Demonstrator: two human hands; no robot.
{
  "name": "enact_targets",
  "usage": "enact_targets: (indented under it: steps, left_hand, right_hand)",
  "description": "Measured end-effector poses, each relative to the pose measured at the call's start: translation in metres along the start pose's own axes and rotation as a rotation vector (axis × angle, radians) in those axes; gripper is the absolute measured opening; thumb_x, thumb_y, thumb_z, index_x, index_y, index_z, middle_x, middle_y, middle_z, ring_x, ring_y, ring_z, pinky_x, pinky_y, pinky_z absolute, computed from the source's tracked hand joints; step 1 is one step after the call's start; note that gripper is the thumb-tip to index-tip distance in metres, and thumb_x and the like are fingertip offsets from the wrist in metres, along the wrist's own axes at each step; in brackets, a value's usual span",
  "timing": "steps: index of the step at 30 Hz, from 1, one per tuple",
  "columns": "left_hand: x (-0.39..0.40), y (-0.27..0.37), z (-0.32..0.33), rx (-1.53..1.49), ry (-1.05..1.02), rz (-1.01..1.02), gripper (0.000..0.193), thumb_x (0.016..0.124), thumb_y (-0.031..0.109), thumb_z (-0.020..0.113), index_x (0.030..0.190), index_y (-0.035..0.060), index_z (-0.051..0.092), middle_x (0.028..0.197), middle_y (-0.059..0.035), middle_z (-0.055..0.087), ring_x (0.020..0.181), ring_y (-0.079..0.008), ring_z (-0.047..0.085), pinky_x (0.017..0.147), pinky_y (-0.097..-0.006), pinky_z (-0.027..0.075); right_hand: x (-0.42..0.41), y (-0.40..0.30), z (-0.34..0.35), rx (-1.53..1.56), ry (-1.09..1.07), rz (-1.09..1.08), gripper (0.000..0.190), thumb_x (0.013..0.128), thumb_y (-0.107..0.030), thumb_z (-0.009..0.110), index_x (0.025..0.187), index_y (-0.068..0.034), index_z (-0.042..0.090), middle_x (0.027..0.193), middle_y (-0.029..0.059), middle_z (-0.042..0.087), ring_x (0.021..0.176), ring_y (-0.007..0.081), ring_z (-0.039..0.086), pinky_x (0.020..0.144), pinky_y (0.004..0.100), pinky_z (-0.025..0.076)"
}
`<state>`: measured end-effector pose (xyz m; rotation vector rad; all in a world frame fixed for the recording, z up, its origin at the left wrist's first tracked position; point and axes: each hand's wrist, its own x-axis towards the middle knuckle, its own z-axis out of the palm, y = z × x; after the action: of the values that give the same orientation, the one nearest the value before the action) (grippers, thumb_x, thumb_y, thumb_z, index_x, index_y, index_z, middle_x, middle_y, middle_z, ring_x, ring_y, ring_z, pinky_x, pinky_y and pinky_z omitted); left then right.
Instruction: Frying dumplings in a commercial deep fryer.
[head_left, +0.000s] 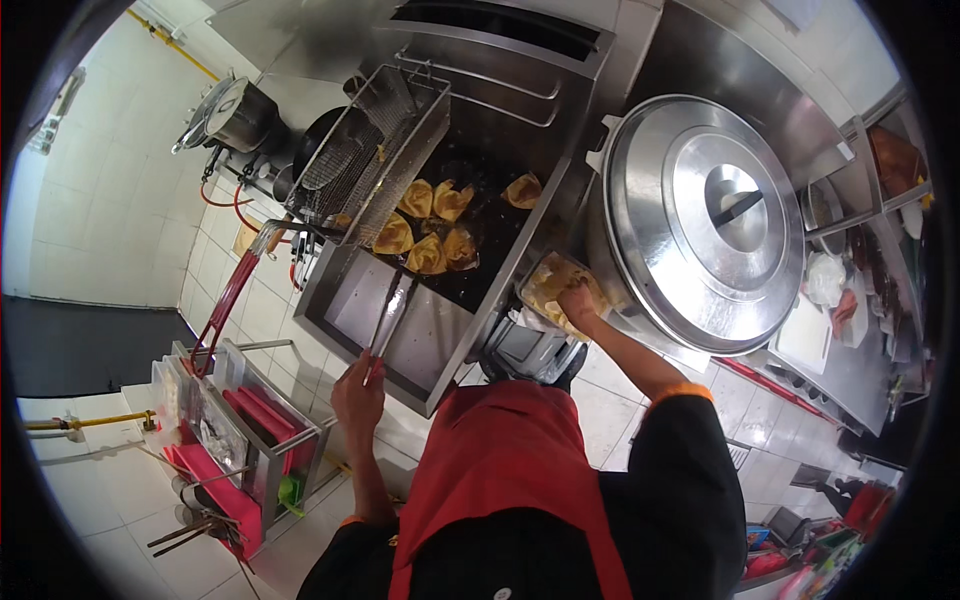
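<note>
My left hand (358, 397) grips a pair of metal tongs (390, 315), whose tips reach over the fryer's sloped front tray (442, 330). Beyond the tips, several golden folded dough pieces (427, 253) float in the dark oil (495, 247) of the deep fryer. One more piece (523, 191) floats apart at the right. My right hand (579, 306) reaches down into a rectangular tub (541, 279) of pale, yellowish food beside the fryer. Its fingertips are partly hidden, so whether they hold a piece is unclear.
A wire fry basket (375, 150) with a red handle (229, 292) rests over the fryer's left side. Close on the right stands a large lidded metal pot (675, 195). Below the tub is a grey bin (525, 349). A utensil rack (255, 435) stands at left.
</note>
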<state>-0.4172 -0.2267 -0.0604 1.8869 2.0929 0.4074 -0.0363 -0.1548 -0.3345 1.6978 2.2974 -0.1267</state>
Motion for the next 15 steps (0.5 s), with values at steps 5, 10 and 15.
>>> enact_targets:
  steps: [5,10,15]
  left_hand:
    - [0.045,-0.002,0.038,0.085,-0.042,0.1,0.031,0.075,0.021,0.061,0.105,0.0112,0.061,0.083,-0.0135,0.064,0.073,-0.0334,0.061,0.064,-0.0434,0.048]
    - [0.118,-0.006,0.126,0.199,-0.14,0.172,0.029,0.071,0.018,0.058,0.099,0.0112,0.062,0.076,-0.0176,0.062,0.07,-0.0352,0.062,0.063,-0.0443,0.05]
    - [0.117,0.013,0.118,0.189,-0.15,0.164,0.029,0.071,0.018,0.058,0.099,0.0104,0.062,0.074,-0.0183,0.061,0.07,-0.035,0.062,0.063,-0.044,0.05]
  right_hand:
    - [-0.048,0.004,-0.118,0.103,-0.119,0.167,0.02,0.075,-0.008,0.05,0.087,-0.009,0.066,0.091,0.0131,0.065,0.088,0.0253,0.062,0.077,0.0399,0.046]
    - [-0.047,0.017,-0.094,0.157,-0.043,0.265,0.016,0.069,-0.008,0.056,0.082,-0.006,0.065,0.082,0.016,0.065,0.077,0.0285,0.065,0.066,0.0377,0.052]
    - [-0.031,0.004,-0.074,0.178,-0.052,0.208,0.012,0.063,-0.01,0.061,0.072,-0.005,0.066,0.076,0.0185,0.064,0.076,0.0291,0.066,0.061,0.0381,0.053]
